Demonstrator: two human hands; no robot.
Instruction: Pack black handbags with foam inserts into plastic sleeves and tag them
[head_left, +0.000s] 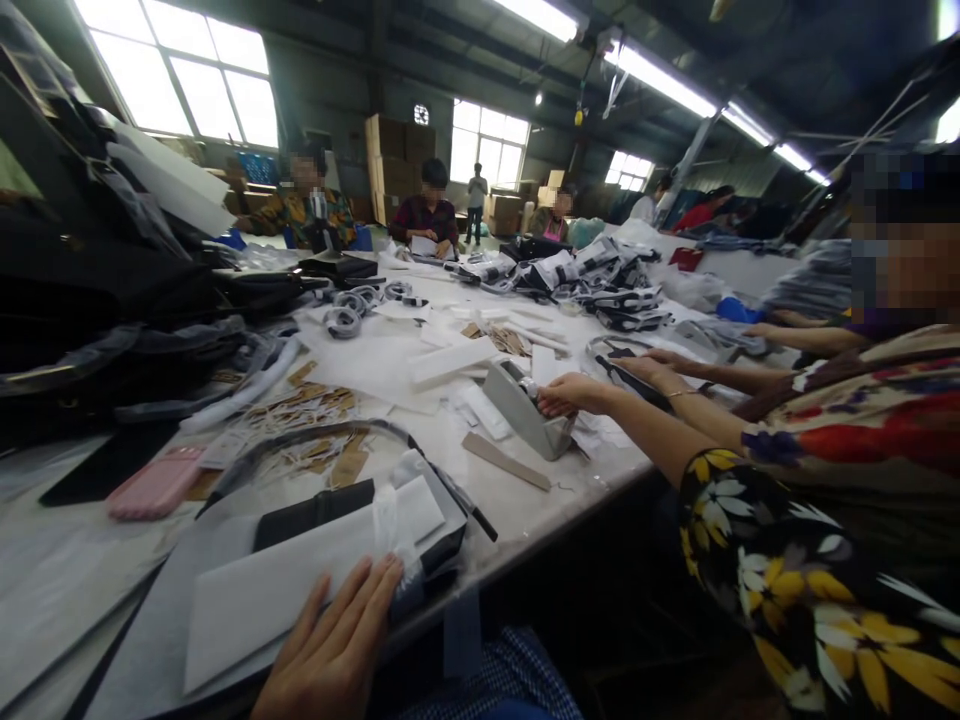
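My left hand lies flat with fingers stretched out on a white paper sheet. The sheet covers part of a black bag, whose dark strap arches behind it in a clear wrapping. A strip of clear wrap crosses the bag by my fingertips. At the end of a floral sleeve, my right hand reaches out to a grey tape dispenser. Its fingers are closed at the dispenser's top; the tape itself is mostly hidden behind them.
A pink phone case and paper tags with strings lie at left. A brown card strip lies before the dispenser. A co-worker's hands handle a dark bag at right. Black bags pile up at left, wrapped pieces farther back.
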